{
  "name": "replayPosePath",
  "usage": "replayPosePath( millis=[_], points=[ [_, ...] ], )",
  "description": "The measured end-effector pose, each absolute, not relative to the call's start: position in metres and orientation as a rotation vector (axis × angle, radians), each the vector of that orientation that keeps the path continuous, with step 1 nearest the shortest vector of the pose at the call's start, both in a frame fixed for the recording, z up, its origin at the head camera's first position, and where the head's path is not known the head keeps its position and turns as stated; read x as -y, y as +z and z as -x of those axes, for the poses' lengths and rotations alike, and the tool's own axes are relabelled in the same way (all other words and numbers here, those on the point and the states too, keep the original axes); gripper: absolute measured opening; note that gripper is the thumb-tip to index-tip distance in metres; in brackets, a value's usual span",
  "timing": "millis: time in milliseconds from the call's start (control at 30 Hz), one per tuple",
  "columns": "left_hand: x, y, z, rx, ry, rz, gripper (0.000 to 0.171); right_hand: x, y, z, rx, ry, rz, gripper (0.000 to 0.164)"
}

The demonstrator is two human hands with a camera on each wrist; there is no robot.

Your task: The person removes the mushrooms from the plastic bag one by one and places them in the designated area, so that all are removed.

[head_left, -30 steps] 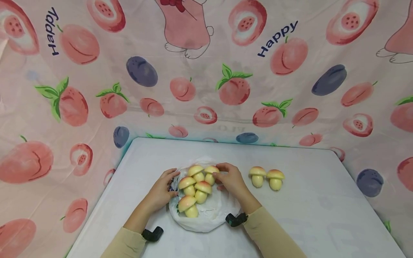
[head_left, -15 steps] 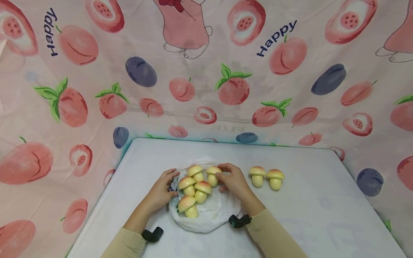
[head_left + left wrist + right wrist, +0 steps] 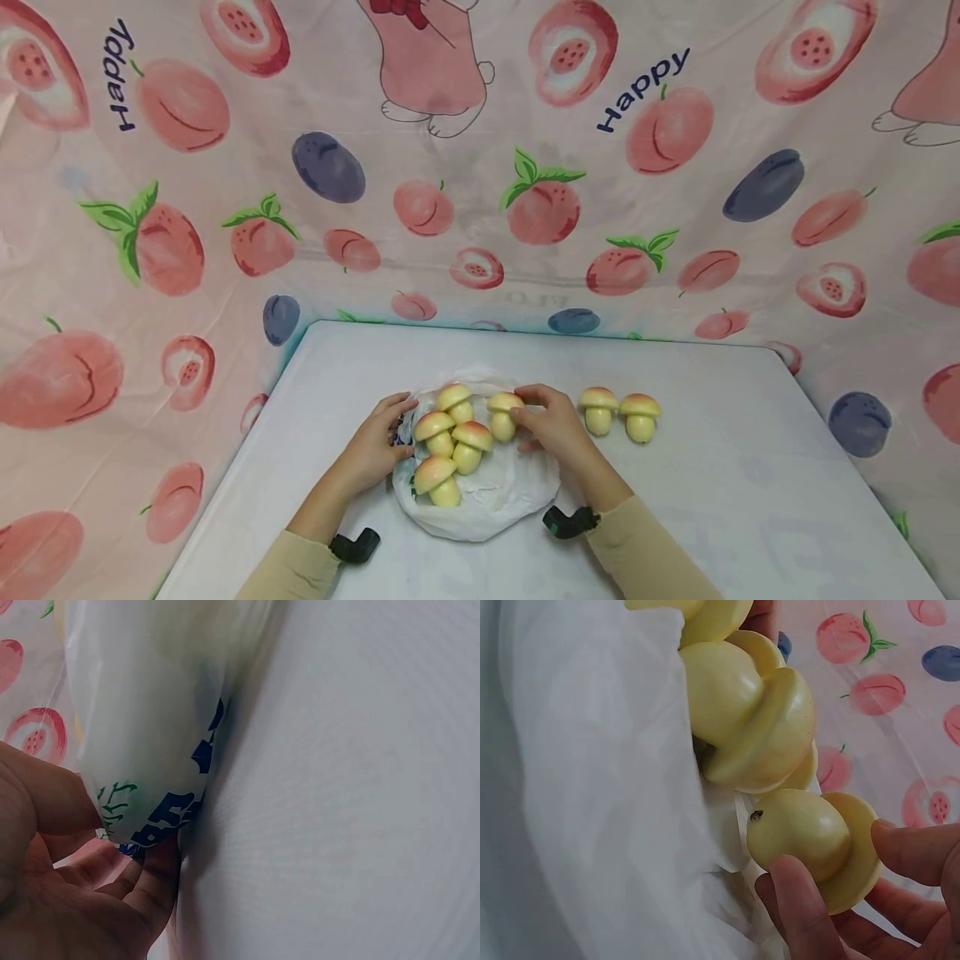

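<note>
A white plastic bag (image 3: 487,521) lies spread on the table, its blue and green print showing in the left wrist view. My left hand (image 3: 372,446) pinches the bag's left edge between thumb and fingers. Over the bag's upper right part, my right hand (image 3: 558,425) grips a toy mushroom (image 3: 504,427) with a pale yellow stem and a reddish-tinted cap. In the right wrist view, thumb and fingers surround this mushroom (image 3: 799,832), its stem end facing the bag. Several matching mushrooms (image 3: 471,446) sit clustered on the bag's left half.
Two more toy mushrooms (image 3: 597,412) stand out on the white table (image 3: 720,500), right of the bag. Behind and beside the table hangs a pink cloth (image 3: 450,208) printed with peaches. A black wrist device (image 3: 570,522) sits on the right wrist.
My right hand has drawn the mushroom a little to the right, opening a gap between it and the cluster. The left hand stays in place on the bag.
</note>
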State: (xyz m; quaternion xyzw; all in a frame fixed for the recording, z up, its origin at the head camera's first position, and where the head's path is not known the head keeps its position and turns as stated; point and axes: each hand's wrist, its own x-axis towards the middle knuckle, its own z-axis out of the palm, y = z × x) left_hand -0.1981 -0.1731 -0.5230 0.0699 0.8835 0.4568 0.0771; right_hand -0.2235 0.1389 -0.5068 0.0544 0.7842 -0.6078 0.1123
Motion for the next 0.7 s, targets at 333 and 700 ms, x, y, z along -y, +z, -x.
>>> replayPosePath(
  millis=[333,700],
  points=[
    [0.173,-0.523,0.198,-2.645,1.367,-0.204,0.077,-0.148,-0.502,0.214,-2.275,-1.805,-0.143,0.040],
    [0.173,-0.524,0.199,-2.643,1.370,-0.203,0.077,-0.160,-0.499,0.209,-2.263,-1.794,-0.117,0.041]
  ],
)
